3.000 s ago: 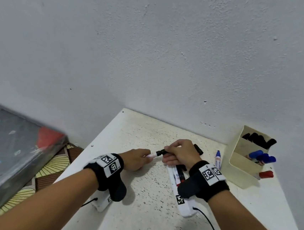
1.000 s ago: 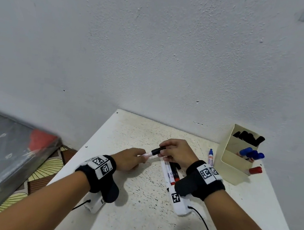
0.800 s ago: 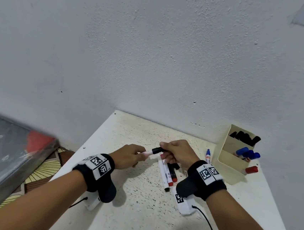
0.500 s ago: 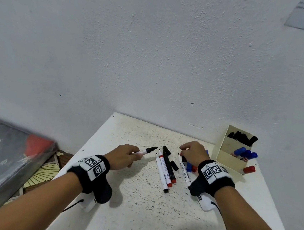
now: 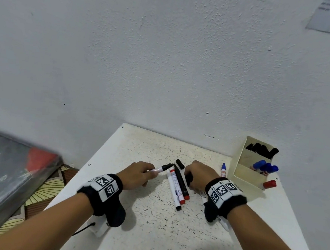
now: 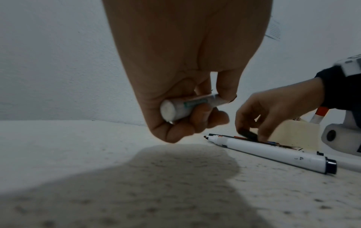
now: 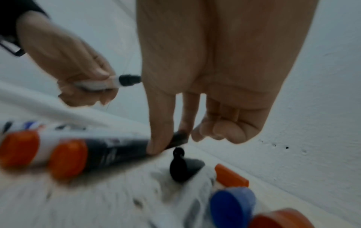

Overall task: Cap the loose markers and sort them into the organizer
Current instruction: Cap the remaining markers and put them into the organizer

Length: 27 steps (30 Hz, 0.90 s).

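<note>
A: Nearest us on the table (image 5: 169, 236), two loose markers lie side by side, a white one (image 5: 174, 188) and a black one (image 5: 180, 181) with a red end

B: And the left hand (image 5: 137, 174) just beside them, fingers curled round a white marker (image 5: 158, 169), black nib pointing right, lifted off the table

A: The left wrist view confirms it, thumb and fingers wrapped round that barrel (image 6: 187, 106)

B: Over to the right hand (image 5: 199, 176), down among the pile, thumb and forefinger pinching a small black cap (image 7: 178, 138) right against the black marker's tip

A: It's blurred there, but the other fingers are tucked in. More markers with red and blue ends lie under that wrist

B: Further back, another black cap (image 5: 180, 163) lies loose, and a blue-tipped marker (image 5: 223, 169) lies just beside the organizer (image 5: 244, 173)

A: The organizer stands by the wall at the far right, black caps in the back compartment, blue in the middle, one red marker (image 5: 269, 184) poking out at the front
</note>
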Available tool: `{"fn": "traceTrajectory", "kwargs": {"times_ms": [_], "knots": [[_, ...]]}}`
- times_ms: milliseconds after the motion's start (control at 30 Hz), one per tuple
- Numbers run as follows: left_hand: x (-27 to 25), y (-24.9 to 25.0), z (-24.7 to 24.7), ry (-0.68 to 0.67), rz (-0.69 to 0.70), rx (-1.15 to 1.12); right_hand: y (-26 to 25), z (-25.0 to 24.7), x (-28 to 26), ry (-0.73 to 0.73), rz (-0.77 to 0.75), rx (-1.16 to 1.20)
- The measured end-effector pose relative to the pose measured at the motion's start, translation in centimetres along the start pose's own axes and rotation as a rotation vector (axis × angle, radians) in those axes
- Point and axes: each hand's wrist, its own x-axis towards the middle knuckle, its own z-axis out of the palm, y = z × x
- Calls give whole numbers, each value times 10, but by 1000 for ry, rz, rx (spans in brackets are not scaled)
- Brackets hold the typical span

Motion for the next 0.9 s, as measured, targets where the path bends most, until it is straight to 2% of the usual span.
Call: {"fn": "traceTrajectory", "kwargs": {"times_ms": [67, 167, 267, 433, 600, 667, 767, 900], "knots": [[0, 0, 0, 0, -5, -5, 3, -2, 1, 94, 52, 126], [0, -1, -1, 3, -18, -24, 1, -13, -3, 291, 124, 657], [0, 2, 0, -1, -16, -43, -14, -17, -9, 399, 134, 939], [2, 10, 1, 1, -26, -142, -35, -5, -9, 385, 80, 1090], [-3, 12, 0, -35, -87, -306, -43, -2, -14, 356, 86, 1516], [-6, 15, -2, -75, -101, -428, -43, -4, -15, 338, 43, 1644], [-9, 21, -7, -153, -115, -581, -41, -7, -17, 280, -72, 1683], [-11, 22, -15, -221, -102, -565, -37, -13, -20, 229, -115, 1614]]}}
